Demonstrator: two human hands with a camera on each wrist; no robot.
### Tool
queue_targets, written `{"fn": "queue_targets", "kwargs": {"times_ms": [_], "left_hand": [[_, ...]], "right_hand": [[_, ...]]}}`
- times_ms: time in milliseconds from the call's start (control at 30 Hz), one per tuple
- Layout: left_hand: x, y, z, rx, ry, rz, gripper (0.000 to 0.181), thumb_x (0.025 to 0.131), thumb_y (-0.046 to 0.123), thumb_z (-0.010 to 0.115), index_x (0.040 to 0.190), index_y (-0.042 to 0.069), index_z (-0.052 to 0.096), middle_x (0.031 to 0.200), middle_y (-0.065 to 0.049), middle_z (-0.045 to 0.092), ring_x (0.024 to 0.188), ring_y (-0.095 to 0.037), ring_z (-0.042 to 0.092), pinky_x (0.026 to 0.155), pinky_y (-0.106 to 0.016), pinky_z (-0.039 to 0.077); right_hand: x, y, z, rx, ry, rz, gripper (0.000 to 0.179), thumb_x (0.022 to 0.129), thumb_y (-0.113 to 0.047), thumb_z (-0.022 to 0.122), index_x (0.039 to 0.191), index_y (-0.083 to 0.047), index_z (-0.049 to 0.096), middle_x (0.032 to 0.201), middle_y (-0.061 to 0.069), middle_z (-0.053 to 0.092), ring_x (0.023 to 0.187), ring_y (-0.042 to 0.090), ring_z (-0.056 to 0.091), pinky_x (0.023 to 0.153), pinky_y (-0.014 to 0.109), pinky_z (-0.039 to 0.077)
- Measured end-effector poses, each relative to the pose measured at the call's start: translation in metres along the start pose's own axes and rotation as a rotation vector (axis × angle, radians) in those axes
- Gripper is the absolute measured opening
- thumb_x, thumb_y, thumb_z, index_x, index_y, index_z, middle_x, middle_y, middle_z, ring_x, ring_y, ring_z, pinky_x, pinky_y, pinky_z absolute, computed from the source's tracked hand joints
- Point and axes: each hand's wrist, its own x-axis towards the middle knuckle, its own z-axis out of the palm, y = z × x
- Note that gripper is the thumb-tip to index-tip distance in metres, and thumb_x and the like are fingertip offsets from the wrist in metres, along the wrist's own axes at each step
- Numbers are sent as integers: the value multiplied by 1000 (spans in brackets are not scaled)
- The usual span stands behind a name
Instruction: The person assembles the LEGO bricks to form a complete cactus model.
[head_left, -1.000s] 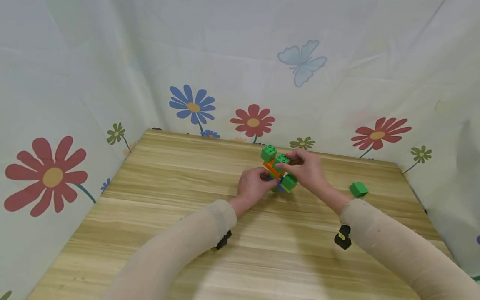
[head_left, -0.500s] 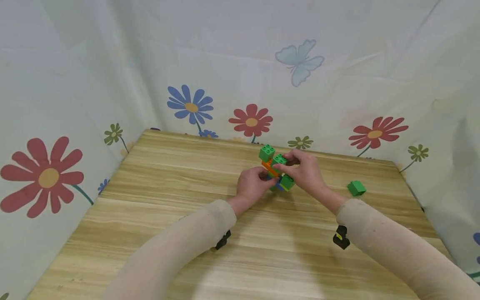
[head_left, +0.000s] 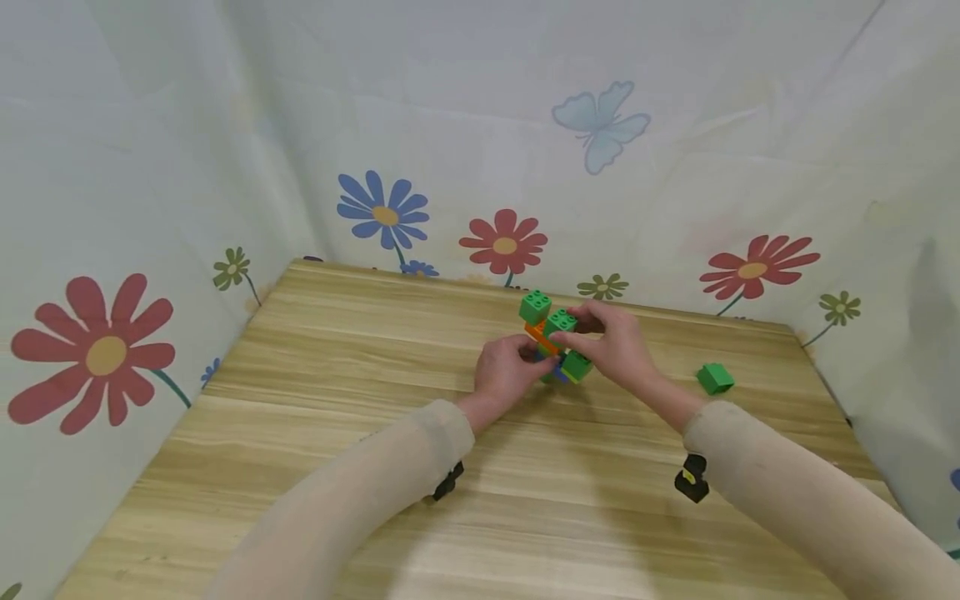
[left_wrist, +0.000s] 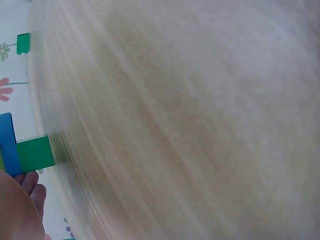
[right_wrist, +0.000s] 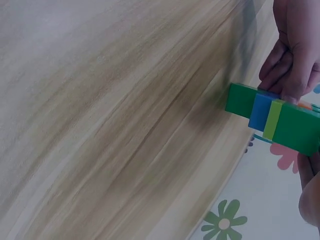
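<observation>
Both hands are on a small tower of toy building bricks above the wooden table. My left hand (head_left: pixel 504 367) grips its lower middle from the left. My right hand (head_left: pixel 618 342) pinches a green brick (head_left: pixel 560 322) standing on an orange brick (head_left: pixel 537 333). Another green brick (head_left: pixel 535 307) sits at the far end of the orange one. Lower down, a green brick (right_wrist: pixel 297 127) lies over a thin lime brick (right_wrist: pixel 272 120) and a blue brick (right_wrist: pixel 260 111). Beneath these, a green brick (left_wrist: pixel 36 153) forms the base. Fingers cover part of the tower's middle.
A loose green brick (head_left: pixel 716 378) lies on the wooden table (head_left: pixel 360 350), right of the right hand. A white cloth with printed flowers (head_left: pixel 504 245) hangs behind the table and along its sides. Black wrist cameras (head_left: pixel 692 479) sit beneath the sleeves.
Both hands keep their hold on the bricks in nearly the same place. The right wrist has shifted slightly to the right.
</observation>
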Motion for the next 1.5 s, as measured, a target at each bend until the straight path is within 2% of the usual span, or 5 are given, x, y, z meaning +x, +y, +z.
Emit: {"fn": "queue_targets", "kwargs": {"times_ms": [433, 667, 833, 1100, 1500], "left_hand": [[0, 5, 0, -7, -2, -21, 28, 92, 38, 86, 107, 15, 81, 100, 3, 81, 91, -11, 74, 85, -32, 60], [-2, 6, 0, -14, 6, -8, 27, 92, 36, 87, 106, 14, 81, 99, 2, 81, 90, -12, 74, 82, -31, 61], [-1, 5, 0, -18, 0, -20, 29, 92, 38, 87, 107, 14, 81, 100, 2, 81, 90, -11, 74, 83, -30, 61], [0, 5, 1, -19, 0, -26, 29, 92, 38, 87, 107, 14, 81, 99, 3, 80, 89, -10, 72, 82, -29, 60], [0, 9, -1, 3, -10, -56, 30, 92, 39, 87, 108, 15, 80, 100, 3, 80, 90, -10, 72, 82, -28, 60]], "right_hand": [[-17, 22, -47, 4, -92, 116, 56, 101, -26, 78, 148, -1, 61, 142, 20, 68, 128, 38, 67, 103, 53, 56], [-35, 46, -67, -44, -27, 130, 56, 101, -28, 78, 146, 0, 62, 138, 22, 69, 125, 41, 68, 89, 7, 48], [-51, 62, -81, -85, 6, 161, 57, 102, -31, 77, 147, 0, 61, 139, 24, 68, 127, 43, 66, 87, 1, 41], [-70, 85, -101, -164, 0, 224, 68, 101, -36, 77, 152, 4, 54, 144, 30, 62, 133, 51, 59, 106, 66, 49], [-91, 116, -116, -292, 4, 310, 87, 99, -44, 78, 156, 11, 42, 152, 38, 49, 138, 60, 47, 108, 74, 42]]}}
